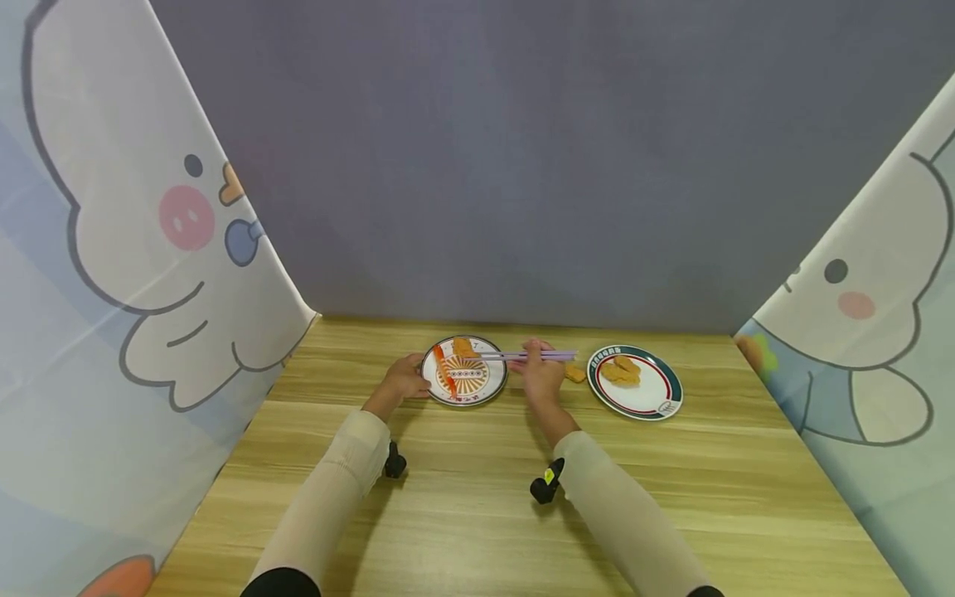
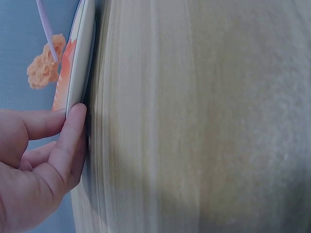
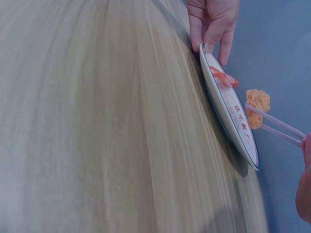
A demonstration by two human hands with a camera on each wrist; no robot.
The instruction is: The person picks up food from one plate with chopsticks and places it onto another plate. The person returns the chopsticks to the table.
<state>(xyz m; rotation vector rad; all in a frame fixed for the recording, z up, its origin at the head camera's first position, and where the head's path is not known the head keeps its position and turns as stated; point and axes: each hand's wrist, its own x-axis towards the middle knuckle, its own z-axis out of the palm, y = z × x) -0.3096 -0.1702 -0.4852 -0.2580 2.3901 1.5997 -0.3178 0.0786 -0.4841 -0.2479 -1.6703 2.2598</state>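
here, purple chopsticks [image 1: 559, 355] hold a fried piece [image 1: 463, 347] above a patterned plate [image 1: 488, 385].
the left hand [image 1: 406, 378] pinches the plate's left rim, near an orange-red shrimp-like piece [image 1: 445, 373]; the right hand [image 1: 543, 377] has its fingers curled round the chopsticks. rightward, a nugget [image 1: 574, 373] lies on the table [image 1: 477, 481] beside a green-rimmed plate [image 1: 656, 394].

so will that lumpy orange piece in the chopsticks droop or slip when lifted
The lumpy orange piece is probably fairly stiff, as no droop shows in the chopsticks. Its rough surface should help resist slipping. Still, only thin tips hold it, so it might twist if jolted.
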